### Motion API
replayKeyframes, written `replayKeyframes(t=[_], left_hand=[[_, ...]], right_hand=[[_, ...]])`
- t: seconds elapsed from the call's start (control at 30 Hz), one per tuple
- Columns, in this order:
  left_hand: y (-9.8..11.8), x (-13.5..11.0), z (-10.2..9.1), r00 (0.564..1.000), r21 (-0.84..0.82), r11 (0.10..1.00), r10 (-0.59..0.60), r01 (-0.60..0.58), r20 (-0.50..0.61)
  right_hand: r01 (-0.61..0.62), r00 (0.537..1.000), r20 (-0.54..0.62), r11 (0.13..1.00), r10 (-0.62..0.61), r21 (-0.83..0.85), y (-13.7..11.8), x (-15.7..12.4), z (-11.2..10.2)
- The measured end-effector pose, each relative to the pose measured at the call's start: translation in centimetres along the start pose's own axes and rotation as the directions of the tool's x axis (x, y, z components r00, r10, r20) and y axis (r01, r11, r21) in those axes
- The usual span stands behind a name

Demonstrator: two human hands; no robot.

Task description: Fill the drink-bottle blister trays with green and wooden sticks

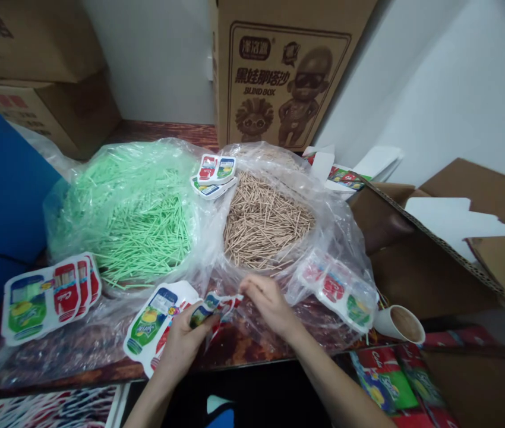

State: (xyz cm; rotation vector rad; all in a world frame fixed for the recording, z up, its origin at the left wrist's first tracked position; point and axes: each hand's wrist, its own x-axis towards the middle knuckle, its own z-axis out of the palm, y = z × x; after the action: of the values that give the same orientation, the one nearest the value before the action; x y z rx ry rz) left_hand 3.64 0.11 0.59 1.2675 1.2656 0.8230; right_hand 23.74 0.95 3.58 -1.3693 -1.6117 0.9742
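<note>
Between my two hands is a small printed packet (224, 304) in red, blue and green, held tilted above the table edge. My left hand (185, 339) is closed around its left end. The fingers of my right hand (268, 302) are pinched together at its right end. Under my left hand lies a white-edged Sprite and cola packet (150, 324), partly covered by the hand. Beyond my hands, an open clear bag holds brown sticks (265, 229). To its left, another clear bag holds light green sticks (145, 232).
Overlapping printed packets (51, 294) lie at left, and more packets (339, 288) at right. A small pile of packets (214, 169) rests between the bags. A paper cup (399, 324) lies tilted near an open carton (431, 267). A large cardboard box (288, 77) stands behind.
</note>
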Motion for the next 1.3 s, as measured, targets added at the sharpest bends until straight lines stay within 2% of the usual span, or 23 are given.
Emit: replayKeyframes(t=[0.1,0.17,0.2,0.27,0.33,0.37,0.6,0.7,0.9,1.17,1.3], left_hand=[[-0.9,0.0,-0.9,0.999,-0.031,0.999,-0.017,0.016,-0.038],[-1.4,0.0,-1.3,0.999,-0.069,0.997,-0.023,0.021,-0.033],[-1.6,0.0,-1.3,0.999,-0.083,0.996,-0.025,0.022,-0.027],[-1.8,-0.1,-1.3,1.0,-0.094,0.995,-0.026,0.024,-0.016],[-1.9,-0.2,-1.3,1.0,-0.098,0.995,-0.023,0.022,-0.011],[-1.8,-0.2,-1.3,1.0,-0.099,0.995,-0.025,0.024,-0.007],[-1.8,-0.3,-1.4,0.998,-0.143,0.987,-0.069,0.07,0.012],[-1.9,-0.1,-1.4,0.997,-0.14,0.988,-0.064,0.068,0.033],[-2.2,-0.2,-1.5,0.997,-0.135,0.989,-0.057,0.063,0.048],[-2.4,-0.6,-2.0,0.997,-0.184,0.98,-0.081,0.08,0.007],[-2.2,-0.8,-2.0,0.993,-0.197,0.977,-0.097,0.082,-0.07]], right_hand=[[-0.066,0.988,-0.149,0.992,0.05,-0.105,2.5,1.9,-3.6],[-0.078,0.971,-0.24,0.95,0.003,-0.301,4.4,3.4,-6.2],[-0.093,0.965,-0.26,0.891,-0.028,-0.444,5.2,4.1,-7.3],[-0.141,0.974,-0.225,0.689,-0.032,-0.711,6.6,5.5,-9.2],[-0.166,0.978,-0.209,0.558,-0.013,-0.813,7.4,6.4,-10.4],[-0.172,0.979,-0.205,0.527,-0.005,-0.832,7.6,6.7,-10.8],[-0.082,0.997,-0.077,0.382,0.028,-0.92,7.9,7.1,-11.8],[-0.045,0.999,-0.039,0.35,0.026,-0.936,8.1,7.0,-12.0],[0.033,0.996,0.01,0.261,-0.091,-0.965,9.1,6.8,-12.0],[0.078,0.994,0.058,0.215,-0.098,-0.973,9.8,7.0,-12.0],[0.118,0.99,0.101,0.188,-0.096,-0.975,9.3,7.0,-11.9]])
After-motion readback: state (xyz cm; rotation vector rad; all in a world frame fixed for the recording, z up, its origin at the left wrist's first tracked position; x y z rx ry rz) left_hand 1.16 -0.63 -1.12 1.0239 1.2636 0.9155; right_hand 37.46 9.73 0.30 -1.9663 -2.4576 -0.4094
